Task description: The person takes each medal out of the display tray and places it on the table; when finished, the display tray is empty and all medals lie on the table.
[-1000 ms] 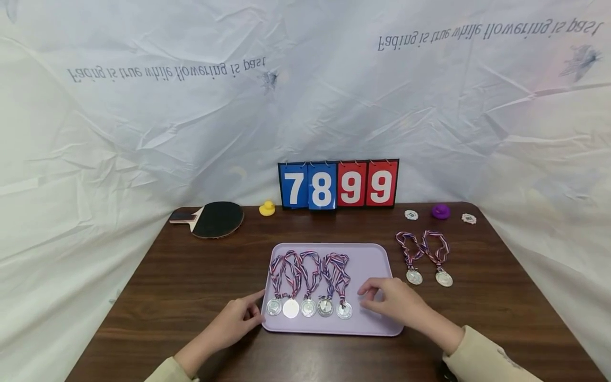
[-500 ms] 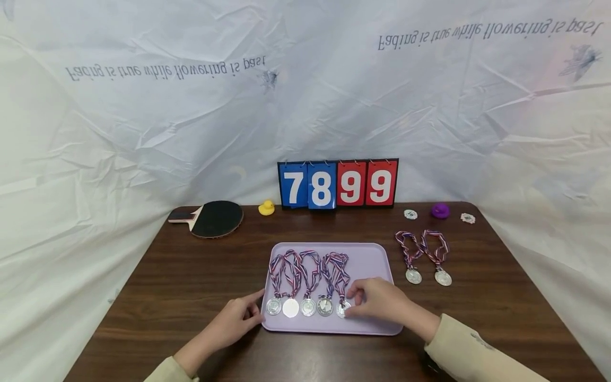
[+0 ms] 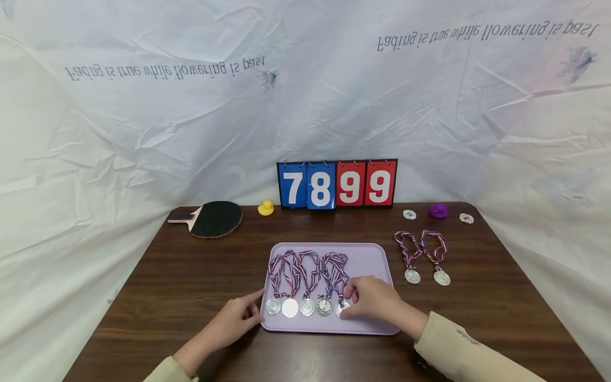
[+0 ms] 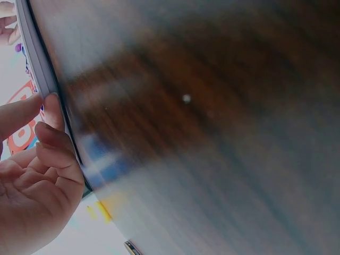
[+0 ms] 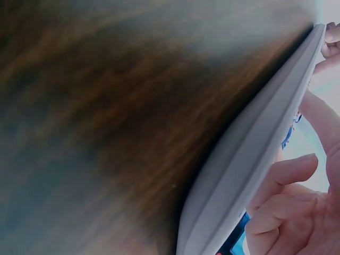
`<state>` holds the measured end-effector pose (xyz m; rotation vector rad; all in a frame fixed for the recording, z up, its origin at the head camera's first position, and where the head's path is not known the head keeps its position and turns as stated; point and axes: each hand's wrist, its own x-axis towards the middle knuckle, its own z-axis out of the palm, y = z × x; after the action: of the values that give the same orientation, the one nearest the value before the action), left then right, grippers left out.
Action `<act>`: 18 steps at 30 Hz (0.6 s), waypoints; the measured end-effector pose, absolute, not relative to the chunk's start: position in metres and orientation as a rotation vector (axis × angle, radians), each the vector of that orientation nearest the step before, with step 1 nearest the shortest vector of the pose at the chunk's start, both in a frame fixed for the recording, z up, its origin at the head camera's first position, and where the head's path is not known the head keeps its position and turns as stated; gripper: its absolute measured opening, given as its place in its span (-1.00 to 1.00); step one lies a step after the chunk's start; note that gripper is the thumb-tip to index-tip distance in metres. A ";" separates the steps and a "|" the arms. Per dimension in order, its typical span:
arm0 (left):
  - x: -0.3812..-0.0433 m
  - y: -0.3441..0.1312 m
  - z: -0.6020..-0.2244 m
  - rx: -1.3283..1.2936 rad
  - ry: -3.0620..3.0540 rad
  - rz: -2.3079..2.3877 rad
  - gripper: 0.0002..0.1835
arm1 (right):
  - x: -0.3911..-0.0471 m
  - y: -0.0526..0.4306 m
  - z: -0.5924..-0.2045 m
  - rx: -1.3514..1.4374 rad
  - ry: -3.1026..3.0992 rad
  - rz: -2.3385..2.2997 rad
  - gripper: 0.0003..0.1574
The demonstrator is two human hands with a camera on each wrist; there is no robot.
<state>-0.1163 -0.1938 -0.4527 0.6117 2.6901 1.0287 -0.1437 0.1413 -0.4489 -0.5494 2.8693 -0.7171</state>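
A lilac tray (image 3: 369, 254) lies on the table with several silver medals in a row. Their striped ribbons stretch toward the far rim. My right hand (image 3: 374, 298) is over the tray's right half, its thumb and index finger at the rightmost medal (image 3: 341, 306), pinching its sides and partly covering it. In the right wrist view, the right hand (image 5: 297, 207) shows beyond the tray wall (image 5: 255, 138), other fingers curled; the medal is hidden there. My left hand (image 3: 234, 318) touches the tray's left edge with index finger and thumb. Up close, the left hand (image 4: 42, 186) shows its other fingers loosely bent.
Right of the tray lie two more medals (image 3: 412, 276) with ribbons. Along the back stand a scoreboard (image 3: 336, 184), a yellow duck (image 3: 265, 208) and a purple duck (image 3: 438, 210). Two poker chips (image 3: 409, 214) flank the purple duck. A table tennis paddle (image 3: 217, 219) lies back left.
My right hand has moved left across the tray onto the rightmost medal, and its fingers have closed in on it. The left hand stays at the tray's edge.
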 end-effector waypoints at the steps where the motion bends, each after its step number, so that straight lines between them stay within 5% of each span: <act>1: -0.116 -0.194 -0.453 0.611 2.689 1.030 -0.43 | -0.144 0.141 -0.449 -0.547 2.870 -0.719 -0.52; 18: -0.116 -0.194 -0.456 0.637 2.695 1.061 -0.44 | -0.141 0.142 -0.450 -0.622 2.839 -0.823 -0.65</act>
<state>-0.1160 -0.1945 -0.4564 0.6373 2.6945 1.0612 -0.1406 0.1422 -0.4498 -0.6217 2.8389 -0.8233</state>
